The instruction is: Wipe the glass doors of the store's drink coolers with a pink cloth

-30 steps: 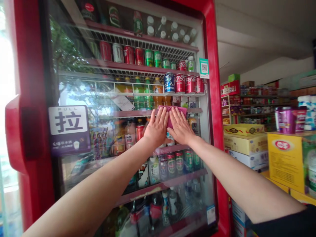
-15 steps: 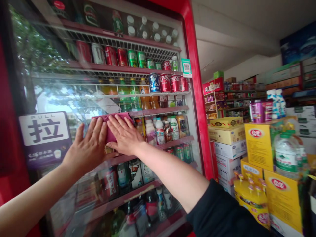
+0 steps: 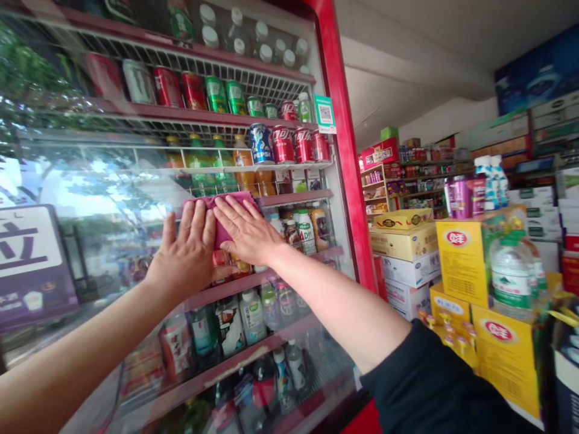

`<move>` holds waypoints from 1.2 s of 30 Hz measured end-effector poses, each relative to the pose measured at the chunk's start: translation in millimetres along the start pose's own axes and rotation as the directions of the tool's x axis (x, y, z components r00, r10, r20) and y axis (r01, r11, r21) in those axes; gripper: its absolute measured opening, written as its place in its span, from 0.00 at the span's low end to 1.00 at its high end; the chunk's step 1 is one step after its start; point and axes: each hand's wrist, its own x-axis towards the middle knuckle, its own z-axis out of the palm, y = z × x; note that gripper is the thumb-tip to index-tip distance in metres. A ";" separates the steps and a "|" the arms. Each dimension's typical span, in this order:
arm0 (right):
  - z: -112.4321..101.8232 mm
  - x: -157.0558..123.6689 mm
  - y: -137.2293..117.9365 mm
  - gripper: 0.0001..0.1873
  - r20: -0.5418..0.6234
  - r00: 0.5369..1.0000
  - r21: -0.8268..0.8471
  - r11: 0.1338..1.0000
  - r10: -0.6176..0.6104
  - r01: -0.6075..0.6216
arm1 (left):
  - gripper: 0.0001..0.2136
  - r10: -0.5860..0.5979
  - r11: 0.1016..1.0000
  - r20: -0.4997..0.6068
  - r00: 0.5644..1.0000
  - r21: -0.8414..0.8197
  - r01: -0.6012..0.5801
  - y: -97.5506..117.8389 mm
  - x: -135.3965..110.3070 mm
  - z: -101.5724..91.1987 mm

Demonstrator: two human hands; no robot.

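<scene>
- Nearest, your dark right sleeve; both forearms reach up to the glass door.
- Left hand — fingers stretched flat, nothing clasped; fingertips on the cloth's left part, palm on bare glass.
- Right hand — fingers splayed flat over the cloth's right part, also gripping nothing.
- Pink cloth: pinned against the glass at mid-height, under both hands.
- Judgement: light, soft and limp, so it probably slides on smooth glass. Hold it by flat palm pressure, or pinch the exposed top edge.
- Behind the glass: a Pepsi can. Far right: yellow cartons.
</scene>
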 end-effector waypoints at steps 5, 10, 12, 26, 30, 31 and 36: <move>-18.7 -30.4 52.8 0.41 0.008 0.999 -0.024 0.999 0.045 -0.044 | 0.54 0.037 0.999 0.002 0.999 0.005 -0.037 36.8 44.7 23.8; -39.4 -59.9 97.3 0.42 0.026 0.994 -0.050 0.993 0.108 -0.107 | 0.57 0.050 0.999 0.019 0.999 -0.017 -0.050 76.0 87.0 42.3; -47.2 -71.1 113.2 0.43 0.042 0.990 -0.081 0.988 0.135 -0.131 | 0.56 0.054 0.998 0.034 0.998 -0.022 -0.053 90.9 102.6 48.1; -80.9 -144.1 190.0 0.47 0.086 0.935 -0.184 0.928 0.344 -0.324 | 0.60 0.141 0.989 0.163 0.976 -0.069 -0.132 176.6 180.0 74.6; -74.8 -173.8 184.5 0.46 0.055 0.903 -0.181 0.894 0.426 -0.411 | 0.62 0.196 0.979 0.185 0.963 -0.100 -0.180 196.6 177.9 81.7; -71.6 -182.6 179.1 0.46 0.048 0.899 -0.172 0.890 0.436 -0.422 | 0.63 0.207 0.976 0.190 0.960 -0.107 -0.189 201.4 172.7 84.1; -43.0 -237.7 125.2 0.44 0.017 0.855 -0.128 0.849 0.518 -0.512 | 0.61 0.278 0.957 0.233 0.932 -0.145 -0.250 227.1 116.4 95.1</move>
